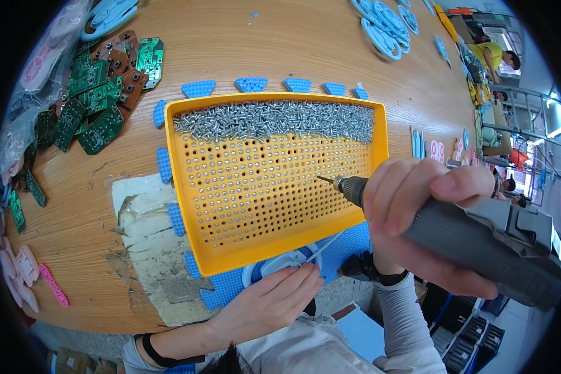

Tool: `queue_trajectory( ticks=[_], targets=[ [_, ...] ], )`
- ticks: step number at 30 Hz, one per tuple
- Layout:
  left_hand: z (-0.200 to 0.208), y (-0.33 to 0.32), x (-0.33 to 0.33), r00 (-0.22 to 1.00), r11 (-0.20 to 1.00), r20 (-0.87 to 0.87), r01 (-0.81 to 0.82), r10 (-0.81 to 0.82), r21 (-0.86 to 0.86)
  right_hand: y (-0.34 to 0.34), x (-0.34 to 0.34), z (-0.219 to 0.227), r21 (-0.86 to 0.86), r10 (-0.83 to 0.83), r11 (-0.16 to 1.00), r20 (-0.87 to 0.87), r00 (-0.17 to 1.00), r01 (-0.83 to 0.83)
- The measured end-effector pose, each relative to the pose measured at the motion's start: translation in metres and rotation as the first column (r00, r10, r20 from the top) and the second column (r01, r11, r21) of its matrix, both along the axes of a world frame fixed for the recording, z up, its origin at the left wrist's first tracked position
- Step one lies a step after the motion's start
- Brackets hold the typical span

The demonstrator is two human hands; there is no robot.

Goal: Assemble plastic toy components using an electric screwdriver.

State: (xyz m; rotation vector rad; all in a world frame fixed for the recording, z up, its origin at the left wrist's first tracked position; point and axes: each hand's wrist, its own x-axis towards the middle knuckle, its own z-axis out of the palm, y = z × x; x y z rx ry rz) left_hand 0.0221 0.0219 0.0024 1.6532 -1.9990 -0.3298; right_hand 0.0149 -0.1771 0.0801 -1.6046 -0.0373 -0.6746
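I have the right hand [393, 196] at centre right of the frame, fingers wrapped firmly around a dark grey and black power screwdriver [480, 243]. Its thin metal bit points left over a shallow yellow plastic tray [179, 187] with a perforated bed; I cannot tell whether the tip touches anything.

The left hand [271, 300], at lower centre, lies with fingers extended and close together on a light-blue curved plastic part [280, 264]. Whether it grips the part I cannot make out, since the fingers cover much of it. The part is on a blue textured foam mat [346, 249], just below the tray.

Small silver screws [274, 118] are heaped along the tray's upper side. From my view, the right hand and screwdriver block the tray's lower right corner. Green and brown circuit boards [109, 93] are piled at upper left.
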Motion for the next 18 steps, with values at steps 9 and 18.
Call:
queue_trajectory(
  ticks=[9,18],
  targets=[
    [0.001,0.000,0.000,1.000,1.000,-0.008,-0.006,0.005,-0.017,-0.029,-0.002,-0.017,-0.241,0.310,0.925,0.035,0.950,-0.293],
    [0.003,0.004,-0.003,0.995,0.995,0.041,-0.093,0.092,0.036,-0.015,-0.022,0.008,-0.111,0.207,0.974,0.110,0.972,-0.195]
  ],
)
